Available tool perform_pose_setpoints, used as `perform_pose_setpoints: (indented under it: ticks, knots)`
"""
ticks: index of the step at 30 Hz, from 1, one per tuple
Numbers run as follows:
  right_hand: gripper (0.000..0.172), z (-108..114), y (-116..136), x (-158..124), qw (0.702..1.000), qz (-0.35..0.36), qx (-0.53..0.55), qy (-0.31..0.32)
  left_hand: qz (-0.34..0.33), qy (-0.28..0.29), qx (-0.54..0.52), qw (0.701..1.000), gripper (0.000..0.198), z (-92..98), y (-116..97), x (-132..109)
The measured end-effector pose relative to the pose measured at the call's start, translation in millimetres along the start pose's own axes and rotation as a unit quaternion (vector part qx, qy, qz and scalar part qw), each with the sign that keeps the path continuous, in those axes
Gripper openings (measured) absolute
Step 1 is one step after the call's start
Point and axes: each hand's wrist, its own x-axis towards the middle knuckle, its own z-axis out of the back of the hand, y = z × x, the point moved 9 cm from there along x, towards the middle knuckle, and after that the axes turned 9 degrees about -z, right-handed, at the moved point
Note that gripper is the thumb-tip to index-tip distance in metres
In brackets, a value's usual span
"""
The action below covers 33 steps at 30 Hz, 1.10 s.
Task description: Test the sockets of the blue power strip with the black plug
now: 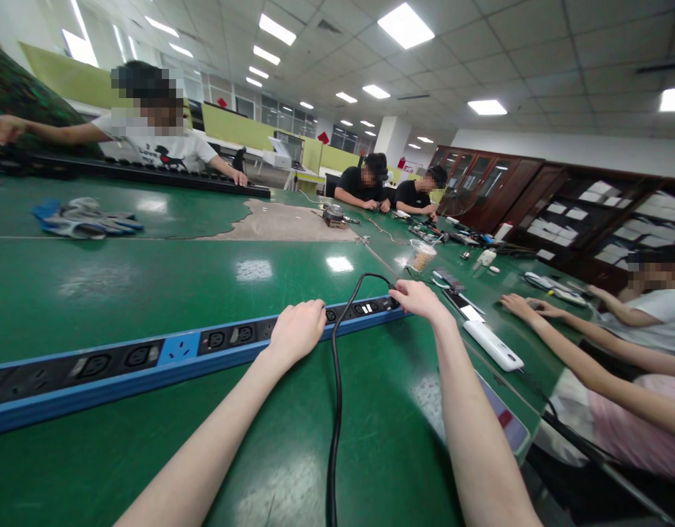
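A long blue power strip point(151, 359) with black sockets lies across the green table point(123, 285). My left hand point(296, 331) rests on its middle with the fingers curled down over it. At the strip's right end my right hand point(419, 298) is closed on a black plug, which is mostly hidden under the fingers. The plug's black cable point(336, 380) arches up from there and runs down between my forearms towards me.
A white power bank point(494, 345) and a phone point(459, 300) lie right of my right hand. A person's arms point(562, 344) reach in from the right. Blue-grey gloves point(85, 218) lie far left. Other people sit along the far edge, with tools and a cup point(422, 256).
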Motion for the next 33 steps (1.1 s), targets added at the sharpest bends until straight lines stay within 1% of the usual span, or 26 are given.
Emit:
perform_pose_setpoints:
  ticks: [5, 9, 13, 24, 33]
  knots:
    - [0.04, 3.7, 0.4, 0.6, 0.998, -0.037, -0.033, -0.037, 0.004, 0.013, 0.005, 1.0, 0.04, -0.7, 0.2, 0.2]
    - [0.037, 3.3, 3.8, 1.0, 0.997, -0.052, -0.035, -0.044, 0.003, 0.016, 0.005, 1.0, 0.04, -0.6, -0.4, 0.2]
    - [0.034, 0.4, 0.9, 4.9, 0.996, -0.066, -0.019, -0.052, 0.002, 0.013, 0.005, 1.0, 0.041, 0.3, -1.4, -0.3]
    - [0.033, -8.0, -8.2, 14.9, 0.994, -0.07, 0.022, -0.075, 0.007, 0.019, 0.001, 1.0, 0.042, -1.4, 0.0, 0.2]
    - [0.033, -9.1, -6.8, 15.4, 0.994, -0.085, 0.022, -0.07, 0.002, 0.01, 0.005, 1.0, 0.041, -0.7, -0.7, 0.4]
